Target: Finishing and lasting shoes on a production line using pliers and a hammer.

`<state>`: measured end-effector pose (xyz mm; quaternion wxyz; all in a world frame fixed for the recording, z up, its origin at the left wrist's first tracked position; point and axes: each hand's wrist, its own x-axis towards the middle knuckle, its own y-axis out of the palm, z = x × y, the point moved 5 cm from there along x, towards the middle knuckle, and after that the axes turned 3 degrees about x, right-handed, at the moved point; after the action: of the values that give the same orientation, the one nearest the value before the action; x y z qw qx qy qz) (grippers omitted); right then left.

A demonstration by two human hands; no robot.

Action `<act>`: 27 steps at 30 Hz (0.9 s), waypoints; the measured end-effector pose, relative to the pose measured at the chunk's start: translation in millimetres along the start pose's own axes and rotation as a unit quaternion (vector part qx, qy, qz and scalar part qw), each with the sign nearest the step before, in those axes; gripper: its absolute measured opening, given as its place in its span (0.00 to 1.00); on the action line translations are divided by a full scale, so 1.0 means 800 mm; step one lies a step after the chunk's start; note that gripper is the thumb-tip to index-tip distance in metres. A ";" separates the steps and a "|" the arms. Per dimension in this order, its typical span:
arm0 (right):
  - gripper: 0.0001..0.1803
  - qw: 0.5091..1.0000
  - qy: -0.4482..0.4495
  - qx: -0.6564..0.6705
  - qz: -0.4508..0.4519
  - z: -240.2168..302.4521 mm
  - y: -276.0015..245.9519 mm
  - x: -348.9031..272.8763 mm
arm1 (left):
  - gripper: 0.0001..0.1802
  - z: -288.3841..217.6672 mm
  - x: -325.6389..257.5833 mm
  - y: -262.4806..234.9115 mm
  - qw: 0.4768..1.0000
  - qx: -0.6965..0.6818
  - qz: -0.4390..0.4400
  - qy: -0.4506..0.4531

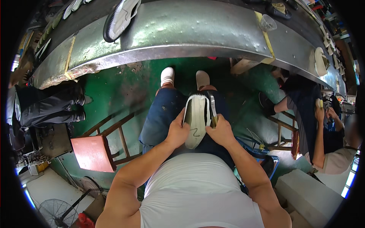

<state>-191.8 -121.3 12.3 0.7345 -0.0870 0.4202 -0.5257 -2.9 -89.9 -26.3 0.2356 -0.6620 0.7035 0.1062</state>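
Over my lap I have a shoe upper (197, 121), its pale underside turned up, with a dark squiggle drawn near the end closest to me. A toothed-looking edge runs round its far end. My left hand (178, 131) is closed on the shoe's left side. At the other side, my right hand (220, 132) is wrapped round the handles of metal pliers (213, 108), whose head lies against the shoe's right edge by the far end. Whether the jaws bite the upper is too small to tell.
A metal-topped bench (182, 28) curves across in front, bearing another shoe (121, 21) and a clear cup (267, 23). A red-seated stool (93, 152) stands at left, a fan (57, 214) behind it. People sit or stand on both sides; the right one's hands (323, 112) hold something pale.
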 end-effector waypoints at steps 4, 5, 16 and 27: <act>0.30 0.999 -0.034 -0.035 0.004 -0.011 0.004 -0.012 | 0.52 0.000 -0.016 0.003 0.987 -0.100 0.124 0.002; 0.30 0.999 -0.035 -0.036 0.006 -0.012 0.000 -0.010 | 0.52 -0.001 -0.012 -0.001 0.988 -0.101 0.121 0.001; 0.18 0.955 -0.195 -0.147 0.166 -0.001 -0.059 -0.078 | 0.60 0.044 -0.038 0.010 0.993 0.019 0.118 0.023; 0.13 0.841 -0.239 -0.383 0.298 0.052 -0.018 -0.055 | 0.42 0.034 -0.038 0.025 0.924 -0.357 0.111 -0.077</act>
<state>-176.7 -103.1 70.1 0.8413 -0.3552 0.4054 -0.0418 -17.1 -48.4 -38.4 0.0239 -0.6099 0.6677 0.4263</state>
